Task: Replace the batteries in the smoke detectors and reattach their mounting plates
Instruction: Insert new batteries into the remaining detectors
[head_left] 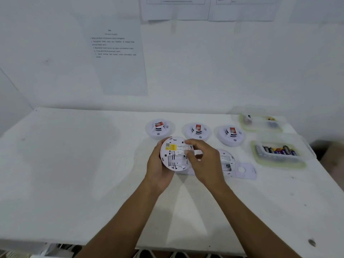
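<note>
A white round smoke detector [174, 153] is held above the table with its back facing me, showing a yellow label and an open battery bay. My left hand [156, 168] cups it from the left and below. My right hand [202, 159] grips its right edge with thumb and fingers. Behind my right hand, a second detector [226, 161] lies back-up on the table, partly hidden. A loose mounting plate [244, 171] lies just right of it. Three detectors [197, 131] stand face-up in a row farther back.
A clear plastic tub [305, 155] holding several batteries sits at the right. A second clear tub [260, 125] with small items stands behind it. Printed sheets [119, 58] hang on the wall. The white table [74, 164] spreads to the left.
</note>
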The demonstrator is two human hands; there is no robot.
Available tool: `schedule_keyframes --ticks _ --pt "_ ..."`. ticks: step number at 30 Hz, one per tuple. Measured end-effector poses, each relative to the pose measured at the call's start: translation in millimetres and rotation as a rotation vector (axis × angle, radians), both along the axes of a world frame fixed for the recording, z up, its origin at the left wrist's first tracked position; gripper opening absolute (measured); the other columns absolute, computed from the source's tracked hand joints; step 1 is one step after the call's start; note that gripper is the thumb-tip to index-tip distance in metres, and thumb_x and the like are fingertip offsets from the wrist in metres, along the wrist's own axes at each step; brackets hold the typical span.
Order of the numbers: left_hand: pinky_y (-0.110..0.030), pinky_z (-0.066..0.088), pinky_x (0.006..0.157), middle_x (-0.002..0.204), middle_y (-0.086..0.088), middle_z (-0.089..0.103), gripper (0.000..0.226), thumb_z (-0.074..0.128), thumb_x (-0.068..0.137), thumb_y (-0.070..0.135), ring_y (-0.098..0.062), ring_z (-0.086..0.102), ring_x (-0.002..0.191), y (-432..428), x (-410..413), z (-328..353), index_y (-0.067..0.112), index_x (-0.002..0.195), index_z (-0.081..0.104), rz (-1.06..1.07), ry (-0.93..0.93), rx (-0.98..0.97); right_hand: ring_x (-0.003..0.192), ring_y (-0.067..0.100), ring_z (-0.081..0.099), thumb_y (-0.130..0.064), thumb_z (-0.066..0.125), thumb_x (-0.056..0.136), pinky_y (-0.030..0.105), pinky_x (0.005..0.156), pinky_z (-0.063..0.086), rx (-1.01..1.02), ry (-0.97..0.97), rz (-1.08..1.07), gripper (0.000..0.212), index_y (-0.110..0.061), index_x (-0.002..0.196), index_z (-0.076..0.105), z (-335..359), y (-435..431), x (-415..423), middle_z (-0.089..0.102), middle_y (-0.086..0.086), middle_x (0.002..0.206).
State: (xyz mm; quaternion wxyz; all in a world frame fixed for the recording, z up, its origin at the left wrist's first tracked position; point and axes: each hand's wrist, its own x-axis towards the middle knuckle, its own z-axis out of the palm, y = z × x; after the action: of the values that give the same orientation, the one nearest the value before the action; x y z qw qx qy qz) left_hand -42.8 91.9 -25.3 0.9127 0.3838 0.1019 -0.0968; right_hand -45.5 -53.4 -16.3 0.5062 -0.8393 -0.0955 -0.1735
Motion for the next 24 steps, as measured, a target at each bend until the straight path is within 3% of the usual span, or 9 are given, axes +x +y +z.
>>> schedule_keyframes --ticks 4,9,13,17,20,24 --pt "-0.044 0.046 0.096 0.121 -0.016 0.064 0.035 0.054 0.093 0.031 -0.031 0.06 0.108 -20 10 13 0.013 0.121 0.065 -0.153 -0.003 -0.197 0.097 0.007 0.06 -0.018 0.069 0.087 0.018 0.078 0.049 -0.108 -0.046 -0.061 0.023 -0.021 0.11 0.071 4 -22 9 0.071 -0.005 0.109" --pt "-0.051 0.045 0.098 0.137 -0.017 0.056 0.057 0.037 0.098 0.049 -0.035 0.051 0.122 -45 31 16 0.012 0.137 0.056 -0.313 0.053 -0.225 0.102 0.016 0.056 -0.019 0.069 0.082 0.025 0.089 0.042 -0.265 -0.234 -0.125 0.02 -0.018 0.101 0.074 11 -51 23 0.072 -0.003 0.108" --pt "-0.052 0.045 0.098 0.132 -0.02 0.058 0.057 0.036 0.095 0.043 -0.036 0.054 0.116 -68 54 21 0.009 0.139 0.053 -0.324 0.055 -0.232 0.103 0.015 0.05 -0.026 0.067 0.085 0.027 0.092 0.038 -0.328 -0.272 -0.147 0.018 -0.021 0.101 0.073 17 -80 42 0.065 -0.005 0.108" --pt "-0.057 0.039 0.105 0.138 -0.022 0.054 0.055 0.04 0.096 0.044 -0.04 0.049 0.128 -92 82 33 0.009 0.137 0.053 -0.329 0.042 -0.254 0.082 0.012 0.059 -0.018 0.067 0.088 0.014 0.083 0.039 -0.212 -0.168 -0.193 0.008 -0.018 0.095 0.072 36 -132 76 0.069 -0.006 0.091" --pt "-0.056 0.039 0.105 0.137 -0.022 0.055 0.06 0.039 0.097 0.051 -0.04 0.048 0.13 -112 102 37 0.009 0.139 0.051 -0.352 0.028 -0.244 0.065 0.007 0.059 -0.013 0.067 0.086 0.017 0.068 0.043 -0.23 -0.002 -0.244 0.01 -0.018 0.092 0.073 46 -182 117 0.068 -0.005 0.075" --pt "-0.054 0.04 0.104 0.135 -0.023 0.057 0.062 0.04 0.097 0.054 -0.04 0.047 0.131 -136 125 37 0.009 0.136 0.054 -0.33 0.059 -0.252 0.068 0.012 0.063 -0.014 0.066 0.085 0.026 0.068 0.052 -0.366 0.281 -0.278 0.013 -0.022 0.093 0.072 50 -241 177 0.073 0.0 0.081"
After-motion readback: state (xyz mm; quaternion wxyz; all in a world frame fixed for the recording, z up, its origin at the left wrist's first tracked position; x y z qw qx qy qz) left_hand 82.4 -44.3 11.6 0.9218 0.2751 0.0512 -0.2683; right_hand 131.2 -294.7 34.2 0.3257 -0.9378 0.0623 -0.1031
